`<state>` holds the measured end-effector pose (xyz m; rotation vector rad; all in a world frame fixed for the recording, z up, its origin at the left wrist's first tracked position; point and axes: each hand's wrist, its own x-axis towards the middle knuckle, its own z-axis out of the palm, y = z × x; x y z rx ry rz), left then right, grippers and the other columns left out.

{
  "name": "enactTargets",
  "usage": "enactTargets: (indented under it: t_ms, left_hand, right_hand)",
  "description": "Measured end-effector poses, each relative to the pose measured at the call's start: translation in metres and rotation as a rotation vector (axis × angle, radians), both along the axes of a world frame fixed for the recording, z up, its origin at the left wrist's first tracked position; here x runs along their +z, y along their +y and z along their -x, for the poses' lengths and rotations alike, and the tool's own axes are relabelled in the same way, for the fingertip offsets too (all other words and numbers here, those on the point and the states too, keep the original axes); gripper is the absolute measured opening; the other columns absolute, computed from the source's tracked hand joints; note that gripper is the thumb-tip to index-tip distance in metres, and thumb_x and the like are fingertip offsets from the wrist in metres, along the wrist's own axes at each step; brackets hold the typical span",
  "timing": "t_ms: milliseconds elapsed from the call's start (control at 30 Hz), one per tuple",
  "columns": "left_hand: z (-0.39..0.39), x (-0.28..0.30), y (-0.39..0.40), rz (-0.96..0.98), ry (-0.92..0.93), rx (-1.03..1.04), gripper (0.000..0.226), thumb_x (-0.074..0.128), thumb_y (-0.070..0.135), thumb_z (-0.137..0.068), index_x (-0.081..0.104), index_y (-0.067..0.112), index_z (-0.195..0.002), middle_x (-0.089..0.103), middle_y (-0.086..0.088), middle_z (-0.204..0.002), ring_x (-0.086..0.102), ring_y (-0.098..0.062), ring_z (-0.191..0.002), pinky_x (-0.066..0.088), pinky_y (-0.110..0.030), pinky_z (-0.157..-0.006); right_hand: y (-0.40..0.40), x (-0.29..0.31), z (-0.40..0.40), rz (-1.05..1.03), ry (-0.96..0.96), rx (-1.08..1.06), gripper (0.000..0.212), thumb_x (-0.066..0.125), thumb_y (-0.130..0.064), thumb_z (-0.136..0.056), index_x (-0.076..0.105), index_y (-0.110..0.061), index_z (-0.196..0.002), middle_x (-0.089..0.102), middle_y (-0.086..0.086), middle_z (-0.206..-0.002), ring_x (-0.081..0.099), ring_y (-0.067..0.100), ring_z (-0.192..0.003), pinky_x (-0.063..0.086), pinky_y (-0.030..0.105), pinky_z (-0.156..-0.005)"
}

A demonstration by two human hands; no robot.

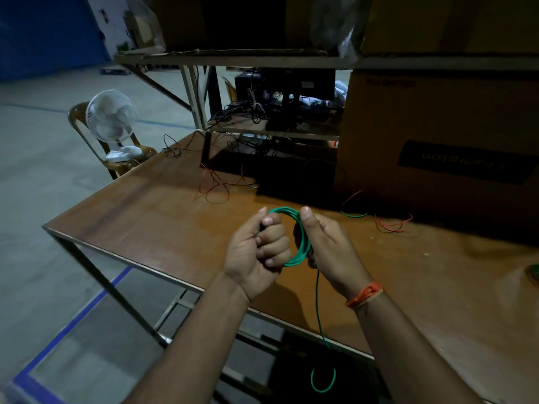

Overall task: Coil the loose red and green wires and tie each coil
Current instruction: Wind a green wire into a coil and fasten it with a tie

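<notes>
Hands [256, 252] over brown table [145, 225], concrete floor [43, 185] beyond

Both hands are up over the brown table [163, 217], holding a green wire coil [302, 243] between them: left hand [256, 252] fisted round one side, right hand [329, 246] gripping the other, thumb up. The wire's loose tail [319, 316] hangs past the table edge, and some loose red wires [392, 224] lie by a big cardboard box [437, 126].

Dim room, brown table [163, 225], white fan [112, 119]
</notes>
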<state>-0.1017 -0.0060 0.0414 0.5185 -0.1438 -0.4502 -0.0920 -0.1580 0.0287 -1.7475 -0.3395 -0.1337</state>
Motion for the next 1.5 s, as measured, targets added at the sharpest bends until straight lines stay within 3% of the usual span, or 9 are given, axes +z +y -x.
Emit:
enactTargets:
  t_ms: [267, 467, 667, 767, 900, 1000, 1133, 1267, 1500]
  left_hand:
    - [-0.020, 0.013, 0.025, 0.026, 0.124, 0.385, 0.041, 0.028, 0.028, -0.109, 0.043, 0.021, -0.071, 0.028, 0.007, -0.046, 0.025, -0.005, -0.033, 0.021, -0.018, -0.034]
    - [-0.030, 0.014, 0.039, 0.004, 0.123, 0.608, 0.038, 0.032, 0.034, -0.109, 0.043, 0.024, -0.074, 0.027, 0.010, -0.049, 0.024, -0.005, -0.036, 0.021, -0.018, -0.037]
    - [-0.024, 0.007, 0.019, -0.478, -0.104, 0.765, 0.038, 0.030, 0.036, -0.112, 0.042, 0.018, -0.080, 0.038, 0.006, -0.052, 0.037, -0.011, -0.044, 0.036, -0.023, -0.044]
    - [-0.018, 0.003, 0.009, -0.734, -0.264, 0.810, 0.041, 0.029, 0.035, -0.112, 0.044, 0.014, -0.080, 0.049, -0.002, -0.054, 0.050, -0.021, -0.049, 0.047, -0.030, -0.050]
    - [-0.013, -0.007, 0.005, -0.976, -0.495, 0.772, 0.042, 0.035, 0.052, -0.103, 0.053, 0.033, -0.071, 0.053, 0.000, -0.058, 0.049, -0.024, -0.053, 0.041, -0.040, -0.052]
    - [-0.009, -0.008, 0.006, -1.014, -0.534, 0.682, 0.046, 0.037, 0.052, -0.104, 0.049, 0.022, -0.071, 0.041, -0.005, -0.060, 0.034, -0.023, -0.052, 0.030, -0.040, -0.047]
    - [0.000, 0.000, 0.003, -1.012, -0.520, 0.542, 0.046, 0.037, 0.041, -0.108, 0.056, 0.011, -0.079, 0.050, -0.003, -0.063, 0.045, -0.023, -0.056, 0.033, -0.031, -0.048]
    - [0.005, 0.007, 0.005, -0.804, -0.476, 0.328, 0.040, 0.038, 0.041, -0.104, 0.047, 0.013, -0.076, 0.030, 0.007, -0.051, 0.022, -0.008, -0.041, 0.019, -0.019, -0.041]
    - [0.010, 0.012, 0.003, -0.603, -0.420, 0.033, 0.040, 0.037, 0.040, -0.105, 0.047, 0.014, -0.076, 0.022, 0.006, -0.049, 0.015, -0.008, -0.039, 0.017, -0.021, -0.043]
  right_hand:
    - [-0.018, -0.024, 0.014, 0.023, 0.157, 0.036, 0.011, 0.066, -0.008, -0.094, 0.061, -0.017, -0.097, 0.051, -0.001, -0.068, 0.051, 0.015, -0.060, 0.044, 0.031, -0.055]
    - [-0.030, -0.033, 0.016, 0.238, 0.069, -0.131, 0.011, 0.075, -0.028, -0.083, 0.065, -0.026, -0.078, 0.062, -0.004, -0.064, 0.058, 0.022, -0.059, 0.050, 0.042, -0.058]
    - [-0.019, 0.001, 0.025, 0.563, -0.189, 0.043, 0.012, 0.074, -0.026, -0.092, 0.071, -0.022, -0.081, 0.055, -0.015, -0.069, 0.051, 0.001, -0.065, 0.035, 0.014, -0.058]
    - [-0.012, 0.018, 0.026, 0.603, -0.319, 0.089, 0.013, 0.066, -0.032, -0.095, 0.069, -0.025, -0.084, 0.049, -0.015, -0.073, 0.045, 0.000, -0.070, 0.041, 0.026, -0.063]
    - [-0.003, 0.041, 0.025, 0.585, -0.476, 0.049, 0.013, 0.057, -0.038, -0.096, 0.057, -0.033, -0.084, 0.046, -0.015, -0.075, 0.050, 0.009, -0.073, 0.045, 0.035, -0.061]
    - [-0.006, 0.054, 0.017, 0.543, -0.507, 0.022, 0.011, 0.068, -0.035, -0.094, 0.068, -0.027, -0.086, 0.055, -0.020, -0.078, 0.053, 0.002, -0.074, 0.045, 0.023, -0.061]
    - [-0.010, 0.060, 0.007, 0.427, -0.452, 0.029, 0.009, 0.077, -0.030, -0.089, 0.074, -0.023, -0.094, 0.070, -0.014, -0.085, 0.066, 0.004, -0.080, 0.056, 0.032, -0.066]
    - [-0.010, 0.044, -0.008, 0.365, -0.464, -0.065, 0.023, 0.063, -0.043, -0.098, 0.073, -0.023, -0.094, 0.069, -0.012, -0.082, 0.066, 0.005, -0.077, 0.054, 0.036, -0.063]
    - [-0.004, 0.021, -0.005, 0.294, -0.434, -0.205, 0.062, 0.042, -0.047, -0.105, 0.045, -0.015, -0.053, 0.043, 0.002, -0.051, 0.044, 0.015, -0.048, 0.035, 0.045, -0.047]
